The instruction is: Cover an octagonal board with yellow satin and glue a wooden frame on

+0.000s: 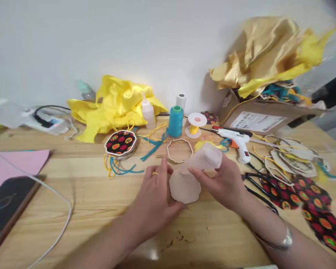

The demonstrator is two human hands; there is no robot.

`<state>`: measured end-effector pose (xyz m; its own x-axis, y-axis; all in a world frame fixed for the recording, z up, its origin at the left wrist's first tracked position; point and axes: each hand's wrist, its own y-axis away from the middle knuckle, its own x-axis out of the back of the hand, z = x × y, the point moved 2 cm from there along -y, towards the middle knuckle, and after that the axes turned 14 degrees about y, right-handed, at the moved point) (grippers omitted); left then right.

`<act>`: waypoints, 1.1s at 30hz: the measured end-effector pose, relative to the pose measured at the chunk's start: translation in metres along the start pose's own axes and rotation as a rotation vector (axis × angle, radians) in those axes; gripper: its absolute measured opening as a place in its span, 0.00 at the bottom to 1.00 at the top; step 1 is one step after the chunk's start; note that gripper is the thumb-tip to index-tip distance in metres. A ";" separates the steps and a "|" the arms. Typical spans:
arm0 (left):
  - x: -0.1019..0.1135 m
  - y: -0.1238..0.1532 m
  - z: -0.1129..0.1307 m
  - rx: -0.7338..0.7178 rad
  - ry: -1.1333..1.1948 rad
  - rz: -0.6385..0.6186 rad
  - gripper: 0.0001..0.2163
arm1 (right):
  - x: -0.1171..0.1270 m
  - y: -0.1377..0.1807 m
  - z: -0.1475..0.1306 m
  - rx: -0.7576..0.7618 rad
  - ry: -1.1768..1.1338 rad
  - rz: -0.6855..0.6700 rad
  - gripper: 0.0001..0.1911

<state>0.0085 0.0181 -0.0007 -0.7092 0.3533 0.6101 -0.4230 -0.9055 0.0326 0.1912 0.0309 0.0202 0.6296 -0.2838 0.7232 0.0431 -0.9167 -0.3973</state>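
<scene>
A pale beige piece with a scalloped edge is held by its left side in my left hand, between thumb and fingers. My right hand grips a translucent white squeeze bottle, tilted nozzle-down over the far edge of that piece. The nozzle tip is blurred, so I cannot tell if it touches. Just beyond lies a thin scalloped ring on the wooden table. To the left sits a stack of scalloped pieces topped with black patterned fabric, with teal and yellow cords around it.
A teal thread cone, a spool of yellow thread and a second squeeze bottle stand behind. A glue gun lies right, before a cardboard box. Patterned fabric pieces lie right; a phone and cable left.
</scene>
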 end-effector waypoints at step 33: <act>0.002 -0.002 -0.005 -0.032 -0.081 0.131 0.49 | 0.013 -0.010 0.014 0.011 -0.056 0.025 0.08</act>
<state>0.0050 0.0219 -0.0036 -0.7127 0.2111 0.6690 -0.3484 -0.9342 -0.0764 0.2095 0.0399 0.0255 0.6732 -0.2904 0.6800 0.0351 -0.9061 -0.4217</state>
